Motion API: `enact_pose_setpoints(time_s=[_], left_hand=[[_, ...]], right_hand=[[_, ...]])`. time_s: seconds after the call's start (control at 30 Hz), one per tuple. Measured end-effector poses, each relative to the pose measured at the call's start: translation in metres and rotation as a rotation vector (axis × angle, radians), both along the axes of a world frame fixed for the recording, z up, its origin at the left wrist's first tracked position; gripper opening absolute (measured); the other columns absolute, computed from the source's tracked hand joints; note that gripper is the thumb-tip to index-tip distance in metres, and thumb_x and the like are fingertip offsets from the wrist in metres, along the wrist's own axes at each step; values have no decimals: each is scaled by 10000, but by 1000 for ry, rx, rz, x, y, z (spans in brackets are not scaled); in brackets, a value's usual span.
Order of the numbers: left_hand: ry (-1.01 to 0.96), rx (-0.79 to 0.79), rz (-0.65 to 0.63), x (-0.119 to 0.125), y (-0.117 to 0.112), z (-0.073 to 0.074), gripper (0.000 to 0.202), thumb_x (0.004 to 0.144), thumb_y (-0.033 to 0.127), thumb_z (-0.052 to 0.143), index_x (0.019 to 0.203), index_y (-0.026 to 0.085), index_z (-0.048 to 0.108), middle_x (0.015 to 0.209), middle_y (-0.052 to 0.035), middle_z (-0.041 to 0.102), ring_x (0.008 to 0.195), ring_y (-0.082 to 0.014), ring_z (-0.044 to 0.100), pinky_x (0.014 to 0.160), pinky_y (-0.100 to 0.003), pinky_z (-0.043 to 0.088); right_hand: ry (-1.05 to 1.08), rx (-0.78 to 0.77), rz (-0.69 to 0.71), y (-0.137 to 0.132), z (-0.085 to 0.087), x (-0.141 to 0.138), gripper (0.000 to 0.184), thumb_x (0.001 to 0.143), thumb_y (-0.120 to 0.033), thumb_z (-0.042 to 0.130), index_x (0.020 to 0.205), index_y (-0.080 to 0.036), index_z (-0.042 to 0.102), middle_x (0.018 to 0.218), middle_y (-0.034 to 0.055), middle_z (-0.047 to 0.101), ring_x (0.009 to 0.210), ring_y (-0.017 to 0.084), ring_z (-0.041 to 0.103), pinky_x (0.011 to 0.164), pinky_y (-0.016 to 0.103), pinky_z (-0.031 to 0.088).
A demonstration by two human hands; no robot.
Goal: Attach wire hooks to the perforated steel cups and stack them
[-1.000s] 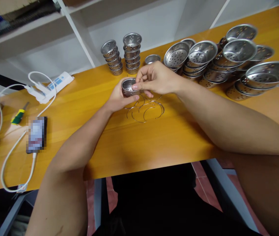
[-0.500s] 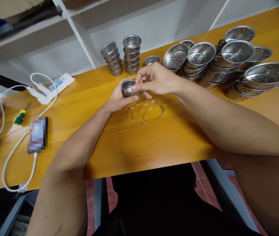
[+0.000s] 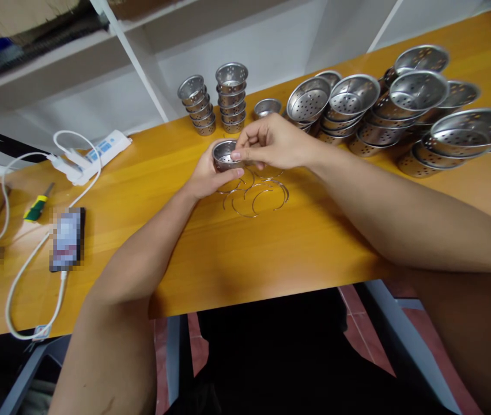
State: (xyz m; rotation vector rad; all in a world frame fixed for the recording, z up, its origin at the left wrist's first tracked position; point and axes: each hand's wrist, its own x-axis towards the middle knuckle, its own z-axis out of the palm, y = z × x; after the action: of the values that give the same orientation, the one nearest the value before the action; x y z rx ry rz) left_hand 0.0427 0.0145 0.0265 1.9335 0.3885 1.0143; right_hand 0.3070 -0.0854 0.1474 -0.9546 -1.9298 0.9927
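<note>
A small perforated metal cup sits in my left hand, its mouth facing up and the thumb along its near side. My right hand is closed at the cup's right rim, thumb and fingers pinched together. Whatever lies between those fingertips is too small or hidden to make out. Several thin open wire rings lie loosely on the table just below the hands, partly covered by them. Behind my right hand stands another small perforated cup.
Two stacks of perforated cups stand at the back, with several stacks of wider ones to the right. On the left are a power strip, a screwdriver and a phone on a white cable. Shelves rise behind the table.
The fingers of my right hand have curled slightly closer to the cup's rim. My left hand keeps its hold, and the view has shifted a little.
</note>
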Motion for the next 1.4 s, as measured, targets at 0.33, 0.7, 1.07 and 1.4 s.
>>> enact_pose_setpoints(time_s=[0.33,0.7,1.07,1.4], left_hand=[[-44,27,114,1,-1,9,1101,803,921,1151,1624,349,691,1570,-88,812,1520,-338,815,1445,-585,614],[6,220,70,1,4,-2,1096,968,953,1006,1789,379,559,1680,-106,766,1542,-349,821,1459,-613,625],[109,349,68,5,-5,2,1147,1038,1028,854,1880,356,460,1707,-141,755,1593,-398,824,1456,-663,656],[443,405,94,-16,-10,27,1106,1074,1038,776,1926,363,572,2149,-192,430,2009,-516,424,1656,-815,354]], right_hand=[[-256,313,-185,-12,4,0,399,1195,-725,837,1269,-354,966,1470,160,859,1412,439,798,1225,651,713],[-281,317,-23,-11,-12,-2,489,1239,-677,842,1391,-235,986,1565,179,783,1513,413,745,1470,669,540],[-744,401,-73,-53,32,-26,267,1274,-236,674,1379,-208,918,1652,197,816,1567,433,760,1267,558,634],[-1280,54,-308,-88,66,20,210,1279,-250,673,1262,-181,872,1330,195,916,1152,358,838,837,415,408]])
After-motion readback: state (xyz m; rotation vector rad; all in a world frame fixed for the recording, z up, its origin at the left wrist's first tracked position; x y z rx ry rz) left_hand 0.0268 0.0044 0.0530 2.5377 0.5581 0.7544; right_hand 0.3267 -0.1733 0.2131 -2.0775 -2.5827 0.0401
